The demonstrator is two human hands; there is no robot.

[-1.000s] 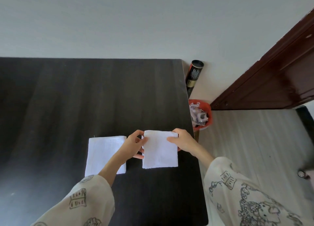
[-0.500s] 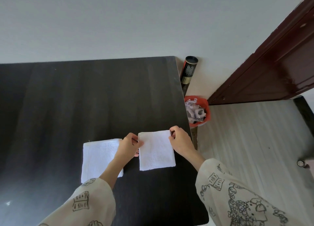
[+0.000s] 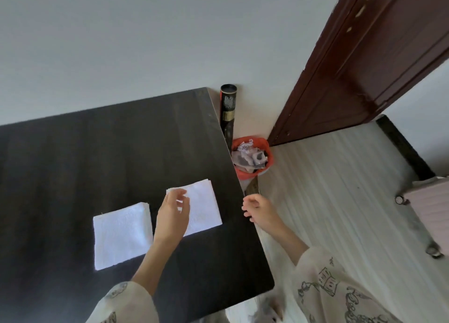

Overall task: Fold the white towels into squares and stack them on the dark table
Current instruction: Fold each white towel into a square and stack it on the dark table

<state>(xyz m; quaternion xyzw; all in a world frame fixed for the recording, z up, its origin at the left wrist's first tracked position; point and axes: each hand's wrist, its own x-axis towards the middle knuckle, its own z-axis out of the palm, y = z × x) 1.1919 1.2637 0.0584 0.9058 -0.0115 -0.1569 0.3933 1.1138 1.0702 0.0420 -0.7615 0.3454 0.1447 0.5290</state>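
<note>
Two folded white towels lie side by side on the dark table. The left towel lies flat near the front. The right towel lies close to the table's right edge. My left hand hovers over the right towel's left part with fingers loosely spread, holding nothing. My right hand is off the table's right edge, above the floor, fingers relaxed and empty.
A black cardboard tube leans against the wall behind the table's right corner. An orange bin full of scraps stands on the floor beside the table. A dark wooden door is at right, a pale wheeled case further right.
Both hands have let go of the right towel, which now lies flat. My right hand moved right, off the table. The camera turned to the right.
</note>
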